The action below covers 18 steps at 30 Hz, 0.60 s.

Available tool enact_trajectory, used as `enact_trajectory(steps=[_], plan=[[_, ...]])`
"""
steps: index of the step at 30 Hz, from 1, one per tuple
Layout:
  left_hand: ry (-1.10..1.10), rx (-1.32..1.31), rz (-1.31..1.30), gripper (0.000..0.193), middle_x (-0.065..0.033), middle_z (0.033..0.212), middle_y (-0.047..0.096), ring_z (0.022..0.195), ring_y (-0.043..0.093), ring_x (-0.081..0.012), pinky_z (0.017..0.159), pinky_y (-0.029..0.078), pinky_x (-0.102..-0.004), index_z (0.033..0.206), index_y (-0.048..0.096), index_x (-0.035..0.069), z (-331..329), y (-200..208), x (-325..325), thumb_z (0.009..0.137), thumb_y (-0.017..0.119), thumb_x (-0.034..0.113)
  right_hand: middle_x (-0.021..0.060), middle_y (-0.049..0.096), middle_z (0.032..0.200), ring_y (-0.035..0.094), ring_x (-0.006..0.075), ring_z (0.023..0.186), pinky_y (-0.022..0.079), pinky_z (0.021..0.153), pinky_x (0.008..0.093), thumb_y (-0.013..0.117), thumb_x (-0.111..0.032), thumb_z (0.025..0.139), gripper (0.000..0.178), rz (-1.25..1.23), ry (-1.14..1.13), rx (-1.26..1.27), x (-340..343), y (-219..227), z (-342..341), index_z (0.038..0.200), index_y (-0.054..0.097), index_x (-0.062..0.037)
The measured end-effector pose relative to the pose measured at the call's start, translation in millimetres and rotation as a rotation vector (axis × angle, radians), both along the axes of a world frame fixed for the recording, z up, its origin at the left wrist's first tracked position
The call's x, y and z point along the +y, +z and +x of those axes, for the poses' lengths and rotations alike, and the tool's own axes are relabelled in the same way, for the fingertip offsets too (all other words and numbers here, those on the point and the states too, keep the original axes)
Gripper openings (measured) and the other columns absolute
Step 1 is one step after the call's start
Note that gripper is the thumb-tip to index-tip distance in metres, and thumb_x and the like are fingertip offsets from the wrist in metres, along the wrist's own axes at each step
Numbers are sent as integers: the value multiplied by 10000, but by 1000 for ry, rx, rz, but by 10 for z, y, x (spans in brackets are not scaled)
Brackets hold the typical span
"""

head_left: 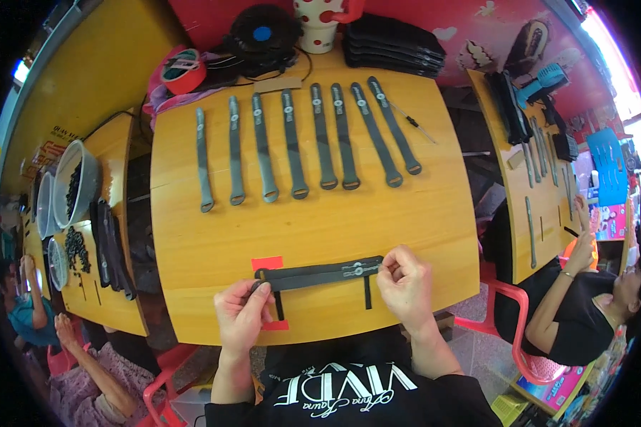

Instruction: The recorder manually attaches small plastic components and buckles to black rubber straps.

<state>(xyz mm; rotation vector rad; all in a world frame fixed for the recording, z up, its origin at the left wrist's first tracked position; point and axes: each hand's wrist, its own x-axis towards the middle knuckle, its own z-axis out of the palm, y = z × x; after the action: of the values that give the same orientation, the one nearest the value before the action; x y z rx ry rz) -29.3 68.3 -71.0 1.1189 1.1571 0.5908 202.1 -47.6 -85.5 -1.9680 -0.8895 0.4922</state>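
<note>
Near the front edge of the table, two dark grey straps (313,277) with pale printing lie side by side, stretched left to right between my hands. My left hand (243,311) pinches the slotted left end of the nearer strap between thumb and fingers. At the other end, my right hand (404,283) is closed with its fingertips on the printed tips of the straps. Whether it grips one or both is hidden. Under the straps, two short black strips (368,293) and red tape pieces (268,263) mark the tabletop.
Several matching straps (290,142) lie in a row across the yellow table (377,220), beside a thin screwdriver-like tool (414,125). A black fan (263,35), a spotted cup (317,25), black pouches (392,43) and a red tape roll (184,75) stand behind. People work at side tables.
</note>
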Motion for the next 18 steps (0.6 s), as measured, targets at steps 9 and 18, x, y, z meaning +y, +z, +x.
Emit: enact_trajectory(steps=[9, 18], plan=[[45, 99, 205, 120, -7, 615, 610, 497, 520, -39, 440, 387, -206, 842, 686, -52, 14, -23, -75, 905, 666, 48, 77, 536, 588, 559, 124, 521, 415, 478, 270, 573, 99, 747, 117, -107, 8, 20, -15, 124, 29, 726, 528, -7], [-69, 343, 523, 111, -74, 572, 611, 507, 572, -87, 463, 420, -248, 812, 670, -60, 30, -1, 9, 858, 699, 36, 54, 505, 580, 522, 97, 514, 392, 476, 253, 568, 119, 749, 138, -111, -5, 46, -38, 31, 33, 728, 514, -7]])
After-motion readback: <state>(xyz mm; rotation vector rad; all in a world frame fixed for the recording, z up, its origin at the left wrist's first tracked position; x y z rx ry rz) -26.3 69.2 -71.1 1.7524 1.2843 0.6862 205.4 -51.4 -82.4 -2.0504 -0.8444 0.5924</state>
